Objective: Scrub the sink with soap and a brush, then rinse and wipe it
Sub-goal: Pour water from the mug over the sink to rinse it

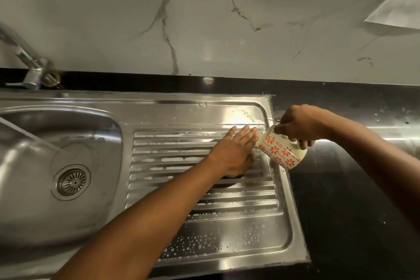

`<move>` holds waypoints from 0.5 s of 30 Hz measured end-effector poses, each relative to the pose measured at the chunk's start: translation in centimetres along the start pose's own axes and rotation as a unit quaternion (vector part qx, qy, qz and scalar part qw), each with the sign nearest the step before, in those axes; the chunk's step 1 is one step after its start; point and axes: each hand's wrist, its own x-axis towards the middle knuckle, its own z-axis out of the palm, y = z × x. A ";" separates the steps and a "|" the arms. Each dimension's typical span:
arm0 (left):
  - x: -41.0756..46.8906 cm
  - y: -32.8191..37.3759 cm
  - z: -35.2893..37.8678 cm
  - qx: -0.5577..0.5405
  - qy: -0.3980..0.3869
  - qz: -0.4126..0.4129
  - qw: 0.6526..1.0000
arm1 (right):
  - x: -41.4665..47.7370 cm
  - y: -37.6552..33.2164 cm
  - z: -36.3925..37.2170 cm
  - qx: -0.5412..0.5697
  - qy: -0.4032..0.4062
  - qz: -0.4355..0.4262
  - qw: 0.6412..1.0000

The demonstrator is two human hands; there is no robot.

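Your right hand (297, 126) grips the tilted mug (281, 151); left hand (236, 150) lies flat beside it. Overpour and water floods the worktop (352, 188) behind your grip.

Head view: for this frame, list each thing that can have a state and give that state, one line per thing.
Left hand: fingers straight, flat on the draining board.
Right hand: grips the cup.
Cup: tipped toward the draining board, mouth by the left fingertips.
Draining board: wet, with suds and droplets.
Sink bowl: holds no dishes, filmy streaks.
Drain: strainer in place, unplugged.
Tap: no water visibly running.
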 end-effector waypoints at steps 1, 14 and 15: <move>-0.1 0.1 0.0 0.000 0.008 -0.011 1.000 | -0.1 -0.4 0.2 -0.025 0.006 -0.007 1.000; -8.7 -1.7 1.9 -0.017 0.050 -0.212 0.976 | -0.8 -6.9 3.4 -0.231 0.255 -0.189 0.920; -9.7 -2.3 1.9 -0.019 0.057 -0.224 0.973 | -0.8 -7.0 3.4 -0.226 0.255 -0.193 0.920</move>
